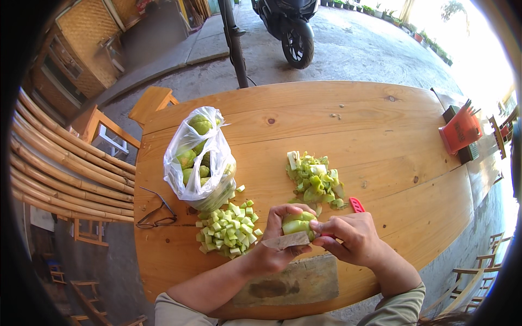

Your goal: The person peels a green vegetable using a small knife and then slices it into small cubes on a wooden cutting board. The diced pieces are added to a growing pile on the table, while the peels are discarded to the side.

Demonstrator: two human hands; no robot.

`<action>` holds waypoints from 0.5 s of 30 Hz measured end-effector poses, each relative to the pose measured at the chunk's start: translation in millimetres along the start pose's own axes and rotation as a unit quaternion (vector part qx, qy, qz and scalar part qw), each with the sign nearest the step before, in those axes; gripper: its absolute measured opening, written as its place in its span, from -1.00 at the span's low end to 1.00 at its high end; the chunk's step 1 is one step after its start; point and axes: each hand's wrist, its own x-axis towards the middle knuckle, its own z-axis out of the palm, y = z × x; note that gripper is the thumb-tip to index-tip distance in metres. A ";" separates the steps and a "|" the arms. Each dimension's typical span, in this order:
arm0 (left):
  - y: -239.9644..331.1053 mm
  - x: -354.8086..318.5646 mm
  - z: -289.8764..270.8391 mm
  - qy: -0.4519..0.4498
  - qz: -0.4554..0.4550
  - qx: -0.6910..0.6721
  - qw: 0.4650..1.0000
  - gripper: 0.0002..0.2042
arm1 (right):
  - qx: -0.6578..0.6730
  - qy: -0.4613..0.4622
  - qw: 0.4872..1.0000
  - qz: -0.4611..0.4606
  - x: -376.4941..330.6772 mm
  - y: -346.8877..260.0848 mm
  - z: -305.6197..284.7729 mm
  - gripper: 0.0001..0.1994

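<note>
My left hand [280, 242] is wrapped round a pale green peeled chayote [298, 225]. My right hand [350, 236] grips a knife, whose broad grey blade [287, 240] lies across the near side of the chayote. A bit of pink handle shows between the right fingers. Just beyond that hand a red handle end [356, 205] with a hole sticks out; whether it belongs to the knife I cannot tell. Left of my hands is a heap of diced chayote [228, 229]. Farther off lies a pile of peelings and scraps [316, 182]. A worn cutting board [312, 280] sits below my forearms.
A white plastic bag [215, 165] of whole chayotes stands at the left, with eyeglasses [157, 209] beside it. At the right edge of the wooden table [380, 125] is a red container [460, 129] of sticks. A motorbike [293, 38] is parked beyond a dark post [235, 46].
</note>
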 end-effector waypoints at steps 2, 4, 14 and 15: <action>1.5 0.5 1.1 -0.002 0.000 0.000 1.000 -0.34 | 0.017 -0.004 1.000 0.011 0.0 -1.0 -1.7 -0.71; -0.4 -0.3 -0.6 -0.008 0.006 -0.001 1.000 -0.35 | 0.036 -0.016 0.999 0.023 1.9 -3.5 -5.1 -0.72; -3.7 4.3 -11.7 -0.083 0.122 0.115 0.982 -0.32 | 0.138 -0.098 0.982 0.081 1.4 -0.8 -12.8 -0.70; -6.3 4.7 -13.6 -0.085 0.124 0.114 0.982 -0.32 | 0.141 -0.101 0.982 0.077 1.4 0.3 -13.0 -0.70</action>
